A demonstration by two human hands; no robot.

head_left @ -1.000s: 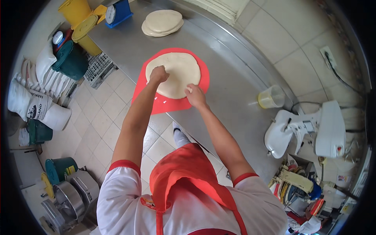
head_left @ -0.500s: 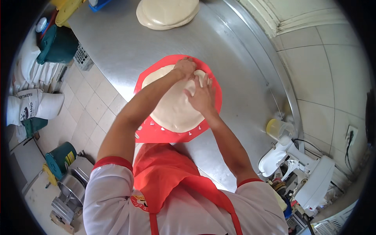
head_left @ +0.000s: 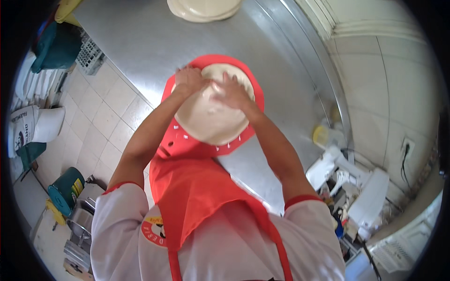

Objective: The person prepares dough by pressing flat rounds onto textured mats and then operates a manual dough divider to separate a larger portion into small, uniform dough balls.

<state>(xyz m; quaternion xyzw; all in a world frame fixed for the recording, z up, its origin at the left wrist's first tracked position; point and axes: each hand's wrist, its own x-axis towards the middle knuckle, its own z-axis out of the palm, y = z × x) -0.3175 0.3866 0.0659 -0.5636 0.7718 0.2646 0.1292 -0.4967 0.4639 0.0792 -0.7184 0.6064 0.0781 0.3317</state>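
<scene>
A round sheet of pale dough (head_left: 211,126) lies on a red mat (head_left: 168,143), which rests at the front edge of the steel table (head_left: 286,93). My left hand (head_left: 190,79) is on the upper-left part of the dough, near its rim, fingers apart and slightly bent. Just to its right, my right hand (head_left: 229,91) touches the dough with fingers spread, somewhat blurred. Both hands appear empty. Farther back on the table, a stack of dough rounds (head_left: 204,7) is partly cut off by the top of the picture.
A yellowish plastic jug (head_left: 323,136) and a white mixer (head_left: 363,201) stand at the right, beside the tiled wall. On the left are green buckets (head_left: 58,49), a grey crate (head_left: 89,54), white sacks (head_left: 47,126) and steel pots (head_left: 79,220).
The view has shifted forward over the table. My hands have moved to the dough's upper part; since half a second ago the left went leftward and the right slightly up and left.
</scene>
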